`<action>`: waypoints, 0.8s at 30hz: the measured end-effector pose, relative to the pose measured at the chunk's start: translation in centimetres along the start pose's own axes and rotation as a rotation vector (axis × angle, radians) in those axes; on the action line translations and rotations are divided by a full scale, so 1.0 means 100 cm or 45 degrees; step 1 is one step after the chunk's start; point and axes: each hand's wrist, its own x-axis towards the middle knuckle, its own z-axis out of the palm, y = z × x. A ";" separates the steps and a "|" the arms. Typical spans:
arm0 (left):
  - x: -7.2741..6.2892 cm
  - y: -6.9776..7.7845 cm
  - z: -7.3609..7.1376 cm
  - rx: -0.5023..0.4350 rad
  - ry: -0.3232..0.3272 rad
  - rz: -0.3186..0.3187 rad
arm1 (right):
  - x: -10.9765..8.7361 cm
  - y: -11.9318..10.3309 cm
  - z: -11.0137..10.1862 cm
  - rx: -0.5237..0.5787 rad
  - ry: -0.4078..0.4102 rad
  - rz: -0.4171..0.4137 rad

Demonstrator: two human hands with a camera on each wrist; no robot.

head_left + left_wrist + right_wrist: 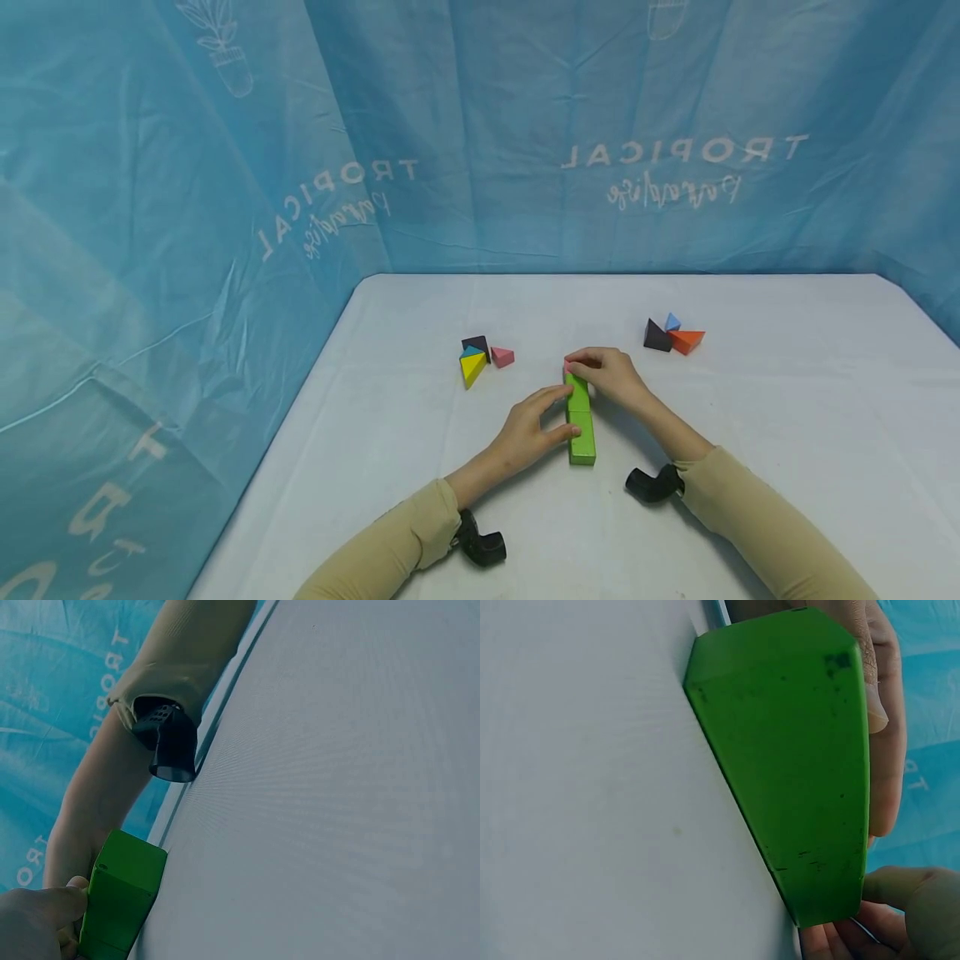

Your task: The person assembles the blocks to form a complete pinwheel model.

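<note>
Two green blocks (pixel 581 435) lie end to end in a row on the white table. My left hand (pixel 525 429) is at the row's left side, thumb on the near block and fingertips at the far one, with fingers fairly straight. At the far end of the row my right hand (pixel 609 372) pinches a small pink block (pixel 567 365), mostly hidden by its fingers. The right wrist view shows the green block's side (pixel 787 765) large, with the left thumb behind it. In the left wrist view the left thumb (pixel 64 904) touches the green block (pixel 124 892).
Left of the hands, farther back, sit a yellow block (pixel 472 368), a black one (pixel 477 343), a teal one (pixel 471 352) and a pink one (pixel 502 357). Back right are a black block (pixel 657 337), an orange one (pixel 686 341) and a blue one (pixel 672 322). Blue curtains (pixel 525 208) hang behind.
</note>
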 end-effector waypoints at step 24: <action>-0.001 0.003 -0.002 -0.003 -0.013 -0.037 | -0.025 0.032 -0.104 0.094 0.387 0.028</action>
